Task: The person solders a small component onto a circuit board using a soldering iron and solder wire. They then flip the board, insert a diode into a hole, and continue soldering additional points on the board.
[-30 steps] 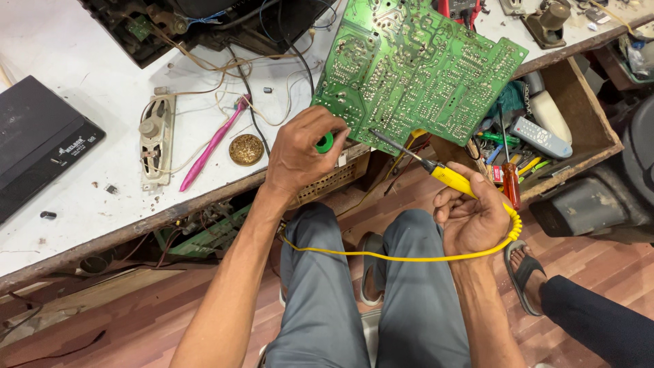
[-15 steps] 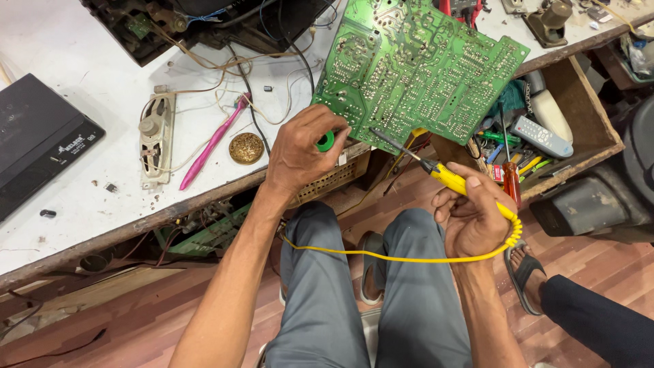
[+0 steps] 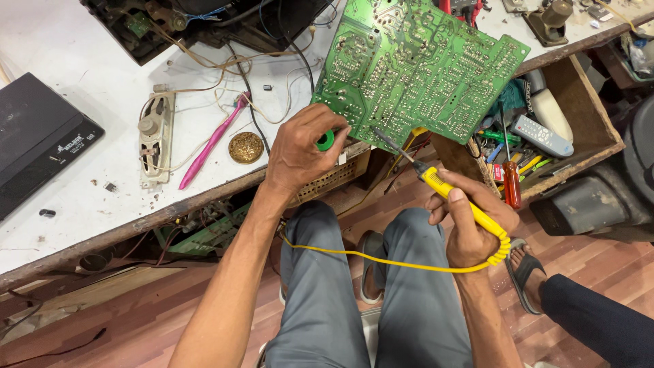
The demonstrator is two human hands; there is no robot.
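My left hand (image 3: 300,153) grips a green spool (image 3: 325,141) at the table's (image 3: 102,102) front edge; my right hand (image 3: 470,228) clasps the yellow soldering iron (image 3: 449,194). Its tip nears the circuit board (image 3: 415,68), so a slip could bridge joints.

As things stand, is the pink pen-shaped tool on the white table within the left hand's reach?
Probably yes: the left hand is beside the pink tool, nothing between, though it grips something green.

One circuit board (image 3: 422,75), one soldering iron (image 3: 453,197)

Green circuit board (image 3: 422,75) tilted; yellow soldering iron (image 3: 453,197) seemingly touching.
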